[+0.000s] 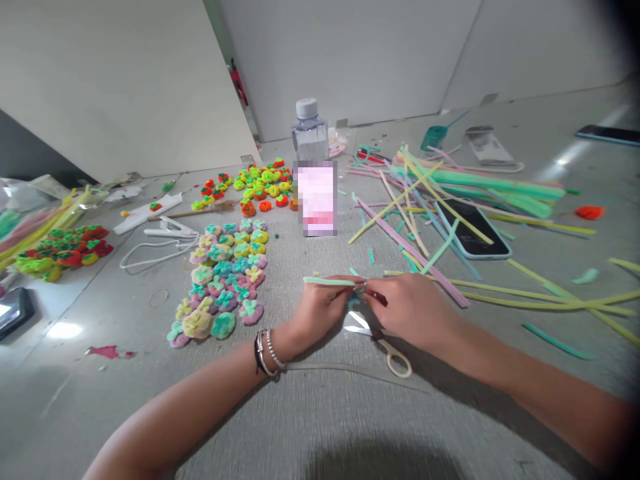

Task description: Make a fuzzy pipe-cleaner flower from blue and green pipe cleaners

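**Stem pinched crosswise between both hands**

A pale green stem (pixel 330 281) is held low over the table (pixel 320 427), just in front of the person; its long axis lies almost level and runs left to right across the view. The left hand (pixel 323 310) is closed beneath it, with thumb and fingertips pressed together on its right-hand part; the right hand (pixel 407 312) meets it there, fingertips pinched on the same end. The two grips are set nearly touching, so the free length juts out to the left, past the left knuckles. A bit of teal is glimpsed under the fingertips; it is possibly a second piece, but it is mostly hidden. Neither hand is nearer than the other, since both are already on the stem. Bracelets (pixel 267 350) are worn on the left wrist.

Scissors (pixel 356 329) are laid flat directly below the hands, with the handle toward the person. Loose stems (pixel 480 180) are scattered to the right, some across a dark phone (pixel 475 240); finished flowers (pixel 225 283) are grouped to the left.

No writing can be read; the label (pixel 315 197) in front of the bottle (pixel 310 133) is blurred out, and no brand is shown on the phone.
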Demonstrator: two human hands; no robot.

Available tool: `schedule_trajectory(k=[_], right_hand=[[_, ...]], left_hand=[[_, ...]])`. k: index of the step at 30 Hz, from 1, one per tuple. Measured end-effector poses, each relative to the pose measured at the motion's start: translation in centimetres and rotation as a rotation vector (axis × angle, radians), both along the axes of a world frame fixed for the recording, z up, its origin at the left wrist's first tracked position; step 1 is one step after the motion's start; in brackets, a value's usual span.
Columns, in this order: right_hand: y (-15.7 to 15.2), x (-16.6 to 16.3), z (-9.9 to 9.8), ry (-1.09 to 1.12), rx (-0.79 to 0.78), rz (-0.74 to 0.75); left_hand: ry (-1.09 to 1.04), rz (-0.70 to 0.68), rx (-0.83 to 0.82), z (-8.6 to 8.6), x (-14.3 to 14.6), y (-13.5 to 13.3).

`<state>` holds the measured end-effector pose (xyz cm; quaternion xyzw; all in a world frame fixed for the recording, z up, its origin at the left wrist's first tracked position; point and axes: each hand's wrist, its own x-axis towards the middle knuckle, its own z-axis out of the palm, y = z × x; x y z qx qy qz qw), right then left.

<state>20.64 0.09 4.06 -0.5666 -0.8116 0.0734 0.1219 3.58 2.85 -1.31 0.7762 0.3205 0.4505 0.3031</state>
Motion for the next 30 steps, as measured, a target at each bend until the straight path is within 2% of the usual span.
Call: schedule_trajectory(k=[7, 13, 17, 22, 25, 30], right_hand=[[0.1, 0.0, -0.2, -0.104, 0.027, 0.081], [0.1, 0.0, -1.0, -0.148, 0.080, 0.250], [0.5, 0.1, -2.8, 0.073, 0.120, 0.153], [1.2, 0.0, -4.0, 0.494, -0.082, -0.041], [1.6, 0.1, -3.9, 0.670, -0.168, -0.058], [1.7, 0.3, -3.9, 0.813, -0.215, -0.049]], left_hand=[[0.016, 0.054, -0.188, 0.6, 0.4, -0.1], [0.021, 0.082, -0.339, 0.3, 0.4, 0.4], [-0.073, 0.044, -0.471, 0.4, 0.2, 1.2], [-0.189, -0.076, -0.557, -0.1, 0.0, 1.9], [-0.212, -0.088, -0.535, -0.6, 0.0, 2.1], [-0.272, -0.115, -0.544, -0.5, 0.1, 2.1]])
